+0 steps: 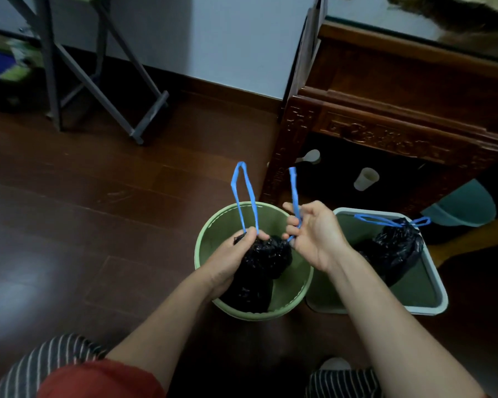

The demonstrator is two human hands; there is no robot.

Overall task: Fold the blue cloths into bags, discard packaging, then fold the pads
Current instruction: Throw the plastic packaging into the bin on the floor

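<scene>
Gripping a black plastic bag in a round green plastic bin, left hand; right hand pinching its blue drawstring loop; dark wooden floor beneath the bin, carved wooden table behind

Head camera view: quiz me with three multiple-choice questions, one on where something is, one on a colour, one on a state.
1. Where does the untouched black bag lie?
A in the rectangular bin
B on the carved table
C on the bare floor

2. What colour are the drawstrings?
A red
B blue
C white

3. What is the left hand doing?
A lying flat on the floor
B resting on the table
C gripping the held black bag at its neck

Answers: 1 A, the bin's walls surround that bag; 2 B, the loops at both bags show blue; 3 C, its fingers curl round the gathered neck.
</scene>
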